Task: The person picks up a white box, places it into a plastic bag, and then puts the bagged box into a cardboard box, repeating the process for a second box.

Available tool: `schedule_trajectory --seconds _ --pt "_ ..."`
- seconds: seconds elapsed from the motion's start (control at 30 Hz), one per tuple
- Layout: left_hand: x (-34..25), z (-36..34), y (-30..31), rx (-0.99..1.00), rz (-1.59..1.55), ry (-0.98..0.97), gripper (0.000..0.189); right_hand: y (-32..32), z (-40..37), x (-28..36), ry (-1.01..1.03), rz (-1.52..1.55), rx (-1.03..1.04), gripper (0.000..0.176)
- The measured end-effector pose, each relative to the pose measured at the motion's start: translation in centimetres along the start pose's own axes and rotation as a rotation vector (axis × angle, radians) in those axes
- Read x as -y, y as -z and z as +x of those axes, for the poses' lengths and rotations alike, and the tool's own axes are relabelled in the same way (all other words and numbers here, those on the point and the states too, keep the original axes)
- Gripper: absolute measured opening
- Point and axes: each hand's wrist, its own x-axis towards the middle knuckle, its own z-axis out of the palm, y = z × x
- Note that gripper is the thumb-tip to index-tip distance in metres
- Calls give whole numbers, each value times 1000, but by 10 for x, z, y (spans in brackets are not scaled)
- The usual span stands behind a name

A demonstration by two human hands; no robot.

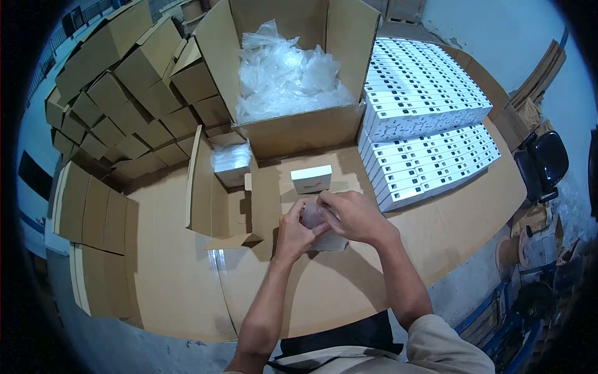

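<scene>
Both hands meet over the table in the middle of the head view. My left hand (294,232) has its fingers closed on a clear plastic bag (329,243). The fingers of my right hand (352,215) pinch the same bag near its upper end. Just beyond the hands stands a small white box (311,179). To their left is an open brown carton (218,215) on its side or upright, I cannot tell which, with a stack of plastic-wrapped items (231,163) in its far end.
A large open carton (299,134) full of clear plastic bags (286,75) stands behind. Rows of white boxes (430,156) are stacked at the right. Brown cartons (131,118) pile up at the back left, with more cartons (93,209) at the left edge. A black chair (545,159) is far right.
</scene>
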Motion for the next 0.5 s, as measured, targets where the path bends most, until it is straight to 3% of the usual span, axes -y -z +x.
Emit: schedule_trajectory --seconds 0.23,0.43,0.5 --pt "-3 0 4 59 11 35 47 3 12 -3 -36 -13 186 18" --pt "5 -1 4 66 -28 30 46 2 15 -2 59 92 102 16" --pt "10 0 5 80 -45 89 47 1 17 -4 144 -16 20 16"
